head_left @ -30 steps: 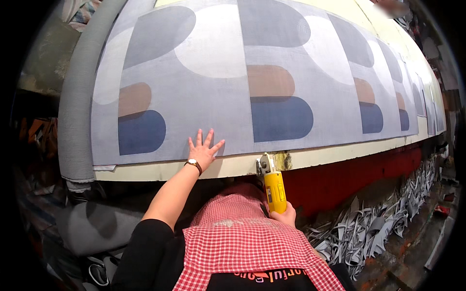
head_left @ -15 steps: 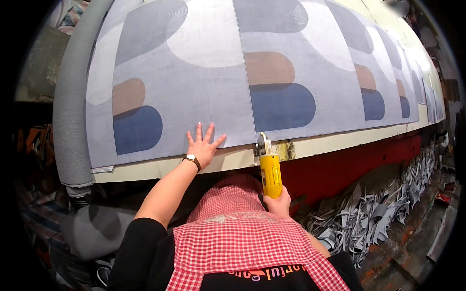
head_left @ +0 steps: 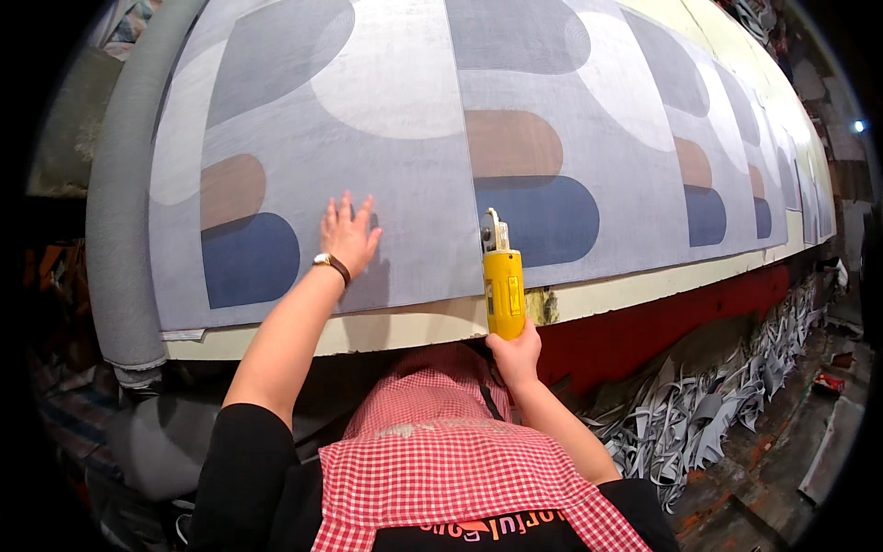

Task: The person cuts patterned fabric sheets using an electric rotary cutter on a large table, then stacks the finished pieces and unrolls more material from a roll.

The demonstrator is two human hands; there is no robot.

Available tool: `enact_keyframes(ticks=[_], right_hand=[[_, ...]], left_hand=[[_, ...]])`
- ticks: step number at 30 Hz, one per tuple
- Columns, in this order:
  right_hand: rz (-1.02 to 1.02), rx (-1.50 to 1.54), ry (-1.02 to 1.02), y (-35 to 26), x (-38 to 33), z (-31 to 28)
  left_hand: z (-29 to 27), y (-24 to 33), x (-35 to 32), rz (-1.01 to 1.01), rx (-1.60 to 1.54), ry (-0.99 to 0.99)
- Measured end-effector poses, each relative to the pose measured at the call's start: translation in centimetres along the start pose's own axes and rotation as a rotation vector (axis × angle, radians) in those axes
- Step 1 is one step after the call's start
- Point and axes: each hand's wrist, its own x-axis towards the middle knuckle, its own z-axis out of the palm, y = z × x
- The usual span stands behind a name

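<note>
A grey patterned carpet sheet (head_left: 405, 230) with white, brown and navy shapes spreads over the pale table. My right hand (head_left: 517, 354) is wrapped round the lower end of a yellow handheld electric cutter (head_left: 504, 293). The cutter's metal head lies over the carpet, along a thin dark line between two panels, left of a navy shape. My left hand (head_left: 349, 241) is over the carpet left of the cutter, fingers apart and holding nothing. A shadow falls beside it; whether the palm touches the carpet I cannot tell.
A thick grey roll (head_left: 129, 212) stands along the table's left end. The pale table edge (head_left: 405, 324) runs in front of me, with a red panel (head_left: 662, 317) below it. Grey offcut strips (head_left: 699, 419) are heaped on the floor at the right.
My right hand has pushed the cutter away from me, from the table edge onto the carpet along the line. My left hand has shifted farther and to the left, seemingly lifted.
</note>
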Motion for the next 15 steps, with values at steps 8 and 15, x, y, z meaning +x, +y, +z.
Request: enact_keyframes(ticks=[8, 15], right_hand=[[-0.008, 0.109, 0.017, -1.7, 5.8, 2.6], [-0.041, 0.105, 0.025, -4.5, 11.1, 4.8]], left_hand=[[-0.8, -0.8, 9.4, -0.273, -0.021, 0.137], [1.2, 1.7, 13.8, -0.600, -0.020, 0.349]])
